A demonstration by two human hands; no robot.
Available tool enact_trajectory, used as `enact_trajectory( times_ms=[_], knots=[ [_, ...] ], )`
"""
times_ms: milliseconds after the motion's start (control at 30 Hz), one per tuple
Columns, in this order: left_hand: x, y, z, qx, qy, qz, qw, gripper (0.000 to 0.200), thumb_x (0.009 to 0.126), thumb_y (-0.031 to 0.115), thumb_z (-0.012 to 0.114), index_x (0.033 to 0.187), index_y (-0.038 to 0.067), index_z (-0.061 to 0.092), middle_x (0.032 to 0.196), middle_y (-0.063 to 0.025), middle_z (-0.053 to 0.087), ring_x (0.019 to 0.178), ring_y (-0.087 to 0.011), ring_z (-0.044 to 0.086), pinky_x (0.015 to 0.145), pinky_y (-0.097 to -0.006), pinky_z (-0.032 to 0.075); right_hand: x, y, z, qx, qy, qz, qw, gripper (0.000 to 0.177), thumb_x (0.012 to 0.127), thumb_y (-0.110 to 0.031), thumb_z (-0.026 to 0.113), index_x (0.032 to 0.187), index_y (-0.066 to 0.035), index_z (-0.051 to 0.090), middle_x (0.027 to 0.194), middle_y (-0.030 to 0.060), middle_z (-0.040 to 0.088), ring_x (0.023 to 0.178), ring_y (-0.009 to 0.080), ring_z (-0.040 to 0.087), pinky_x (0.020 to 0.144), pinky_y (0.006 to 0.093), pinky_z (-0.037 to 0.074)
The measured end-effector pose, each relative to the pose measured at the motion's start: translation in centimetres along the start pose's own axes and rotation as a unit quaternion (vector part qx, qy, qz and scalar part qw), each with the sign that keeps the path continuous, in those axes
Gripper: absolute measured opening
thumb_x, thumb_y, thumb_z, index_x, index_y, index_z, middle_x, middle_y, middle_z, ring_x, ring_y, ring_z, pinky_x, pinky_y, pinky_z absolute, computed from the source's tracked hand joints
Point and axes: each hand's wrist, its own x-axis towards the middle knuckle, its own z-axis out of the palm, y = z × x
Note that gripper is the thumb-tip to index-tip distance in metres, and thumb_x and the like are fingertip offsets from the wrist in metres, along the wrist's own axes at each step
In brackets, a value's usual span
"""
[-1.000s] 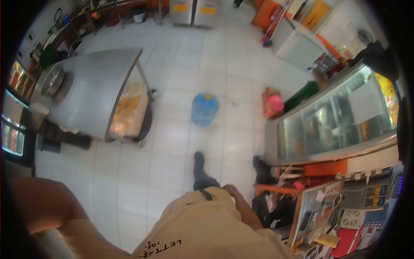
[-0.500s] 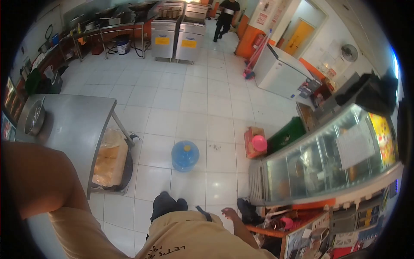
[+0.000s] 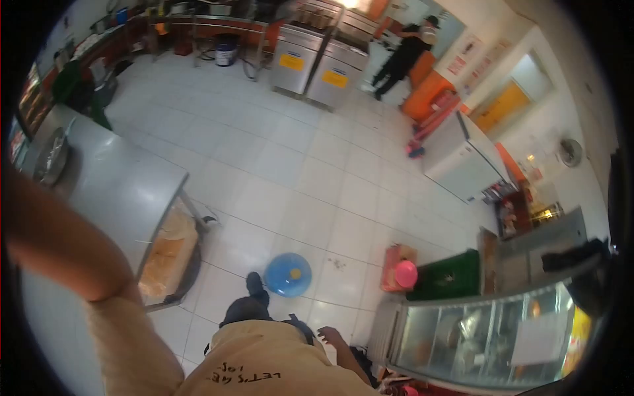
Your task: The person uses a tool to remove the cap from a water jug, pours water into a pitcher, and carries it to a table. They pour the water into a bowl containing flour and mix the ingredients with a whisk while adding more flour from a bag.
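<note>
My right hand (image 3: 329, 335) hangs low at my side, its fingers loosely apart with nothing in them. My left forearm (image 3: 72, 244) is bent up at the left edge; the hand itself lies outside the view. On the tiled floor just ahead of my feet stands a large blue water jug (image 3: 288, 274) with a yellowish cap, touched by neither hand. A steel table (image 3: 125, 168) is beside my left arm, with a metal bowl (image 3: 53, 157) on it.
Below the table sits a tub of wrapped, pale-brown goods (image 3: 165, 257). To the right are a glass display case (image 3: 489, 336), a green crate (image 3: 449, 274) and a pink container (image 3: 405, 273). Farther off are fryers (image 3: 294, 61), a chest freezer (image 3: 462, 155) and another person (image 3: 399, 59).
My view has tilted and I have come closer to the water jug, with one foot now beside it. The other person has moved toward the back doorway.
</note>
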Motion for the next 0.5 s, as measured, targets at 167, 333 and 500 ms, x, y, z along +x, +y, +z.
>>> enact_trajectory(
  times_ms=[167, 333, 500],
  knots=[
    [-30.3, -13.3, 2.2, 0.032, 0.037, -0.554, 0.831, 0.046, 0.088, 0.037, 0.056, 0.119, 0.004, 0.051, 0.112, -0.0113, 0.057, 0.101, -0.0229, 0.053, 0.091, -0.0405, 0.042, 3.2, -12.5, -2.4, 0.107, 0.085, -0.080, 0.987, 0.030, 0.086, -0.029, 0.047, 0.104, -0.009, 0.059, 0.088, 0.0061, 0.064, 0.064, 0.0135, 0.056, 0.055, 0.0271, 0.046],
    [-54.1, -0.6, -0.5, 0.387, -0.214, -0.711, 0.547, 0.043, 0.069, 0.044, 0.072, 0.084, 0.006, 0.060, 0.086, -0.0108, 0.058, 0.087, -0.0303, 0.056, 0.073, -0.0408, 0.046, 4.3, -20.3, -0.4, 0.040, -0.006, -0.047, 0.998, 0.030, 0.083, -0.027, 0.053, 0.103, -0.007, 0.059, 0.089, 0.0080, 0.064, 0.068, 0.0163, 0.059, 0.057, 0.0292, 0.048],
    [-60.4, 6.4, -2.8, 0.457, -0.188, -0.697, 0.520, 0.036, 0.073, 0.041, 0.067, 0.068, 0.007, 0.054, 0.074, -0.0085, 0.053, 0.075, -0.0290, 0.052, 0.067, -0.0416, 0.042, 8.9, -22.5, 0.0, -0.160, -0.060, -0.002, 0.985, 0.029, 0.083, -0.027, 0.055, 0.101, -0.006, 0.062, 0.088, 0.0086, 0.066, 0.066, 0.0169, 0.060, 0.055, 0.0303, 0.049]
  ],
)
